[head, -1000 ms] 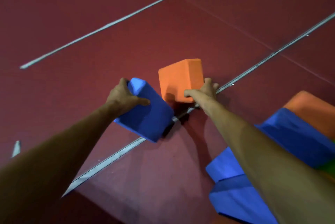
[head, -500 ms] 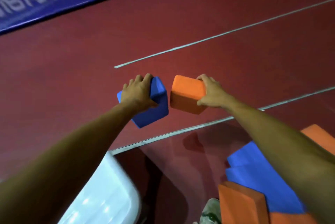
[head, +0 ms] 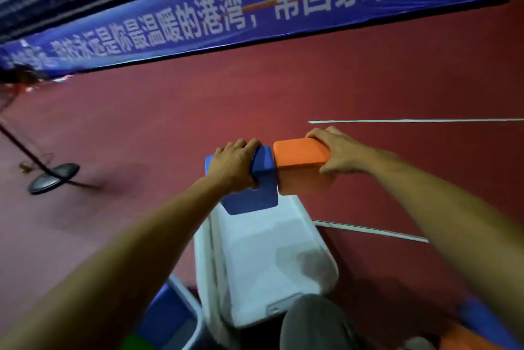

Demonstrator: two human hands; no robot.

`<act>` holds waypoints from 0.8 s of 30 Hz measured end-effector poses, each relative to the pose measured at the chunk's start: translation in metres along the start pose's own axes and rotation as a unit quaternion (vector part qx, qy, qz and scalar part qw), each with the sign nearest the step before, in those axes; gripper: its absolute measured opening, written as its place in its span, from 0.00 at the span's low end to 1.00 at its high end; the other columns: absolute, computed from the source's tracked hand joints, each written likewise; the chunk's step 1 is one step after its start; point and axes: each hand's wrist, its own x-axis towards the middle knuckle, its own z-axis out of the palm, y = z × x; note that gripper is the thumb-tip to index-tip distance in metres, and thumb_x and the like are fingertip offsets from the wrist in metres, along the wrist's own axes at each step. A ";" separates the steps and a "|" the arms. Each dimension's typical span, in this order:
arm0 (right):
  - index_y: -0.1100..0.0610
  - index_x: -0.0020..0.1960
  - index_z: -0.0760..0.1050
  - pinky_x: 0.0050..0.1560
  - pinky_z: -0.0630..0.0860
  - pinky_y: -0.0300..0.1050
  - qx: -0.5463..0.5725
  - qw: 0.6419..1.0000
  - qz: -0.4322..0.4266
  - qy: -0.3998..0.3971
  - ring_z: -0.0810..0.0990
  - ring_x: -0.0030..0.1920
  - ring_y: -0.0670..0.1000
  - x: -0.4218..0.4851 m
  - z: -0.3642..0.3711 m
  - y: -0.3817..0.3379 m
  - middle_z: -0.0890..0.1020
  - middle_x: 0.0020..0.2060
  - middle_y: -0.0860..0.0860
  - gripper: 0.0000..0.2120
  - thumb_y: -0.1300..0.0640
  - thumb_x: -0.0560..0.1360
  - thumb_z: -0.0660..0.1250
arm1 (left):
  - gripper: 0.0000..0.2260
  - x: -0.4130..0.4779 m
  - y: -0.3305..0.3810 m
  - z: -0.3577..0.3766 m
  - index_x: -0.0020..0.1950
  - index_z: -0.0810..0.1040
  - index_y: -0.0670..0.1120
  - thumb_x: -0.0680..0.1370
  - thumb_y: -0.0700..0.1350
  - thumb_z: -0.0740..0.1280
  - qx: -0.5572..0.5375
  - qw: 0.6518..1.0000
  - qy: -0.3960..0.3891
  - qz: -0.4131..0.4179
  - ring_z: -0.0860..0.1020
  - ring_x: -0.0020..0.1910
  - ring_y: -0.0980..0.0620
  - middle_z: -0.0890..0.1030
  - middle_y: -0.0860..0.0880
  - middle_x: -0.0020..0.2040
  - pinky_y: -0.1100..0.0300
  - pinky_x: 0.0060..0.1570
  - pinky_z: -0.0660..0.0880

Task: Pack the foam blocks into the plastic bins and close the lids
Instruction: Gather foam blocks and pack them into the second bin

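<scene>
Foam fills both hands. The left hand (head: 232, 164) grips a blue foam block (head: 256, 188) from above, with its fingers curled over the far edge and its thumb pressed on the near face. The block is a deep matte blue, thick and rectangular with rounded corners. It is tilted so that one corner points down. The right hand (head: 338, 152) grips an orange foam block (head: 300, 161), with its fingers wrapped over the far right end and its thumb on the near side. This block is bright matte orange, with a broad flat top, softly rounded edges and a darker, shaded front face.

Both blocks are held side by side in the air above the far end of a white plastic bin (head: 263, 259). Their inner faces meet or nearly meet; motion blur hides which.

The bin is milky white with rounded corners and a small tab at its near edge. Its top looks like a closed lid, though the blur leaves that unsure. Just to its left stands a second bin (head: 195, 318) with a blue piece (head: 167, 318) inside.

A knee (head: 314, 321) in grey cloth shows at the bottom, and more foam (head: 482, 318), blue and orange, lies blurred in the lower right corner. The floor (head: 198, 111) is dark red with white lines (head: 411, 121). A blue banner (head: 255, 12) with white characters runs along its far edge, and a round stand base (head: 54, 178) sits at the left.
</scene>
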 end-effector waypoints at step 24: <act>0.43 0.73 0.59 0.55 0.74 0.53 -0.040 0.946 -0.193 -0.257 0.71 0.59 0.58 0.075 0.282 -0.367 0.66 0.60 0.53 0.38 0.54 0.69 0.76 | 0.44 -0.351 -0.307 0.060 0.70 0.65 0.53 0.59 0.66 0.78 0.047 0.958 -0.071 -0.274 0.77 0.53 0.39 0.77 0.44 0.54 0.50 0.49 0.73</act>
